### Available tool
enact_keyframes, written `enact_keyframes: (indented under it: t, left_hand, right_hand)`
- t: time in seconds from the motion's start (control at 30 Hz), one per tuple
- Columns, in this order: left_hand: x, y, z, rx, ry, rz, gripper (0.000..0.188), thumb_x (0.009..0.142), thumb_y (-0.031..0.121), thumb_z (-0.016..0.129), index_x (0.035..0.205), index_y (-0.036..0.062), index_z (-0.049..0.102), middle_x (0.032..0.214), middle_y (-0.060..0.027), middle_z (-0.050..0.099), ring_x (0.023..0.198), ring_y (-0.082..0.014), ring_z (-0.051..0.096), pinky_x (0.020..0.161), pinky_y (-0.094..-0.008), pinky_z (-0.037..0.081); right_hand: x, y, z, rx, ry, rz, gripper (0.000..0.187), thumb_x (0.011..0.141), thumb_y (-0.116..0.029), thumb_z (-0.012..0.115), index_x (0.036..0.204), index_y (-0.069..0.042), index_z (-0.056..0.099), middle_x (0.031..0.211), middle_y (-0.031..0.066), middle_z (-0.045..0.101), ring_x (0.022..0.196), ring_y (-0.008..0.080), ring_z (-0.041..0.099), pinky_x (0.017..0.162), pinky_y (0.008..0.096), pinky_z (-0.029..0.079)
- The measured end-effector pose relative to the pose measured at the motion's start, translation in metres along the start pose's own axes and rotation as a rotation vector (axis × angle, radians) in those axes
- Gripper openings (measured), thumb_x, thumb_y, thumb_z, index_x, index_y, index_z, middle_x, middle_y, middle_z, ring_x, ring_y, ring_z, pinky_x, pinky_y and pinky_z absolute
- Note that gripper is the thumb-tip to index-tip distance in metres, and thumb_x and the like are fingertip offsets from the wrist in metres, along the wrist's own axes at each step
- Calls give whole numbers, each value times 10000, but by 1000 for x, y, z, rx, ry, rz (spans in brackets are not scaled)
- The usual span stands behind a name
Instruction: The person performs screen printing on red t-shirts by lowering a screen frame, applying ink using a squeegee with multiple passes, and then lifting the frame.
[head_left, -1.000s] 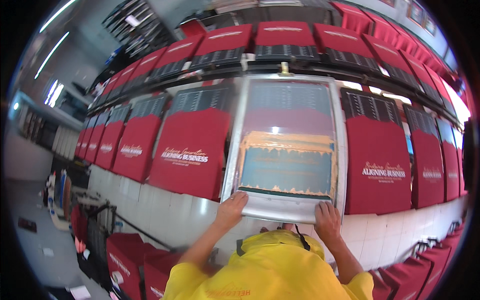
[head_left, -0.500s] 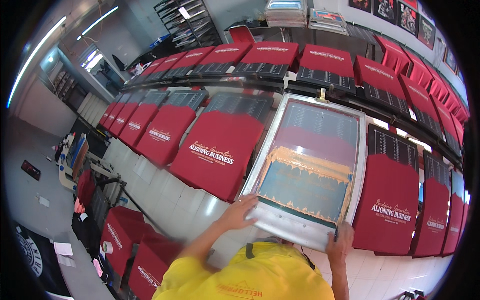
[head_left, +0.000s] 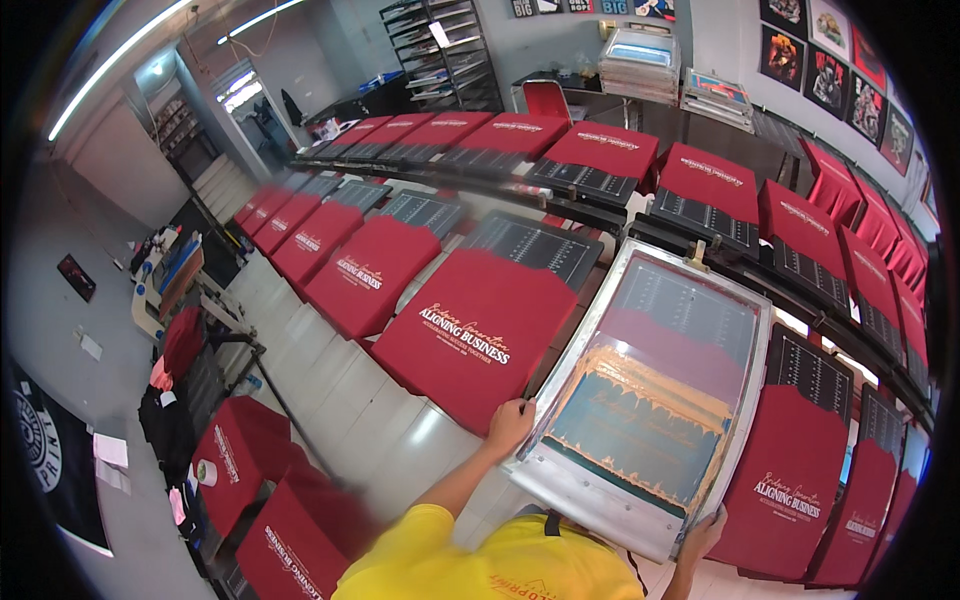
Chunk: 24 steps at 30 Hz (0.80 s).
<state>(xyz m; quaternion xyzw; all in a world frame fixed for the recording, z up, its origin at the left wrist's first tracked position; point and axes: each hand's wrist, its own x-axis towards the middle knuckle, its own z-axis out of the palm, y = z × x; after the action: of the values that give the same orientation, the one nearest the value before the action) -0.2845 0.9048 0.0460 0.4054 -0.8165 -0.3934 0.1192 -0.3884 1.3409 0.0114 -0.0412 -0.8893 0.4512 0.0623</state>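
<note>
Head view: left hand (head_left: 512, 425) clamped on the left edge of the framed screen (head_left: 640, 425), right hand (head_left: 704, 534) on its near right corner, a wide grip probably steadying it; it lies between 2 red shirts (head_left: 480, 345).

Red chair (head_left: 545, 100); framed wall posters (head_left: 827, 82)

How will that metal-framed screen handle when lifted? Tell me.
The screen should stay stiff, given its straight metal frame. Its see-through mesh looks easily damaged. The orange smears could be slippery if still wet.
</note>
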Motion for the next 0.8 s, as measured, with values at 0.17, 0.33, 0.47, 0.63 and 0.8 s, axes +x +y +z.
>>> enact_keyframes:
  t: [0.17, 0.33, 0.47, 0.63, 0.8]
  left_hand:
    - [-8, 4, 0, -78, 103, -17, 418, 927, 357, 526, 834, -26, 666, 776, -260, 636, 797, -434, 630, 708, -483, 460]
    - [-25, 28, -7, -121, 136, -41, 403, 920, 344, 533, 819, -24, 663, 775, -259, 635, 796, -438, 627, 708, -483, 459]
    - [-56, 38, 11, -183, 175, -9, 372, 913, 304, 543, 829, -40, 658, 785, -264, 637, 771, -378, 645, 707, -442, 463]
    - [-129, 79, 61, -359, 138, -1, 356, 949, 248, 505, 754, -45, 556, 654, -47, 512, 629, -168, 472, 585, -362, 391]
    - [-206, 143, 135, -392, 39, -33, 328, 953, 244, 529, 869, -62, 614, 741, -47, 574, 691, -150, 508, 642, -325, 414]
  right_hand:
    - [6, 13, -4, -53, -58, 23, 336, 978, -84, 397, 1254, 55, 528, 1208, 242, 599, 1124, 362, 573, 973, 408, 420]
    - [9, 30, -19, 6, -65, -57, 339, 951, -50, 417, 1245, 69, 540, 1191, 228, 616, 1115, 346, 585, 981, 395, 424]
    - [20, 38, -57, 63, -59, -77, 331, 938, -30, 423, 1227, 62, 557, 1165, 230, 629, 1093, 346, 602, 959, 392, 446]
    - [49, 68, -130, 52, 8, -181, 314, 927, 3, 442, 1207, 59, 573, 1116, 238, 646, 1064, 341, 621, 937, 388, 460]
    - [85, 125, -227, 87, 48, -94, 301, 932, 3, 449, 1198, 62, 578, 1081, 227, 655, 1035, 309, 632, 919, 356, 471]
